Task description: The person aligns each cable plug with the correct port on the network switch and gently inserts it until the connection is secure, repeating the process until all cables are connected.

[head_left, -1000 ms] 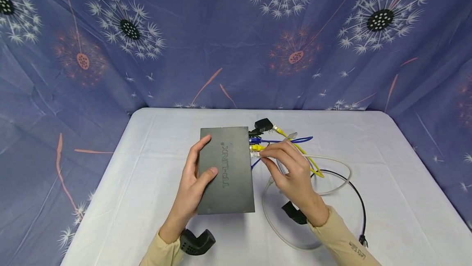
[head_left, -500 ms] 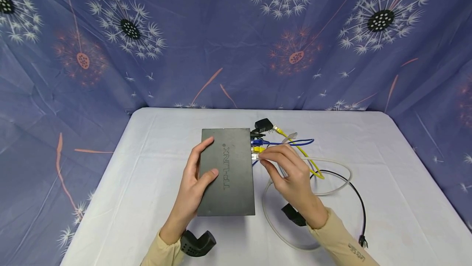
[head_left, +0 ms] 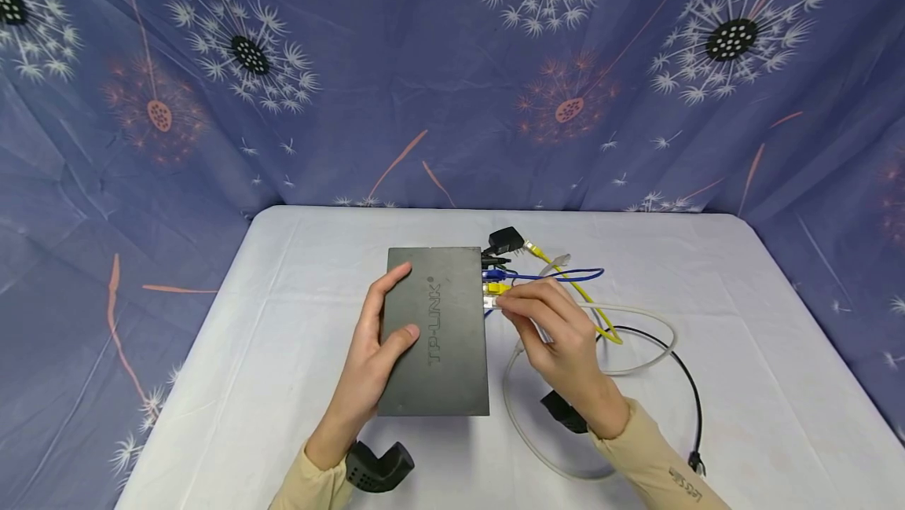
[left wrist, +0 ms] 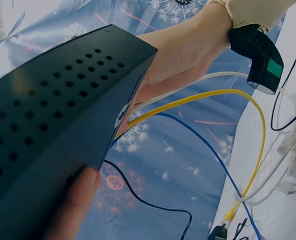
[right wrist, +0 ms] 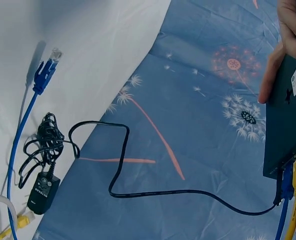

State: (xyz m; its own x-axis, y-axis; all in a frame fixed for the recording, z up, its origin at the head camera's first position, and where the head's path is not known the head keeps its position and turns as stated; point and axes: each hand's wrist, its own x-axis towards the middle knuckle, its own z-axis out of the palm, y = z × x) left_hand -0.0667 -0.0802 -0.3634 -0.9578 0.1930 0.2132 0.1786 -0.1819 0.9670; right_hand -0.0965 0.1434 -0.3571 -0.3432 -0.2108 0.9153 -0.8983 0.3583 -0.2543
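My left hand (head_left: 371, 361) grips the dark grey TP-LINK network switch (head_left: 452, 368) from its left side, thumb and a finger over the top face. Held above the table, the switch has its ports facing right. With thumb and fingertips, my right hand (head_left: 558, 341) pinches the whitish plug of a network cable (head_left: 490, 302) right at the port side. Just beyond it, a yellow plug (head_left: 497, 288) and a blue plug (head_left: 495, 275) sit in neighbouring ports. A black power lead (right wrist: 198, 192) runs to the same side of the switch, as the right wrist view shows.
A black power adapter (head_left: 505, 240) with a bundled cord lies behind the cables. Loose cable ends rest on the white-covered table (head_left: 283, 353), including a blue plug (right wrist: 45, 75) and a yellow one (head_left: 535, 251). White and black cables loop to the right (head_left: 696, 392).
The switch has shifted slightly to the right and toward me, with my left hand on it. My right hand keeps its pinch on the whitish plug and has dipped a little.
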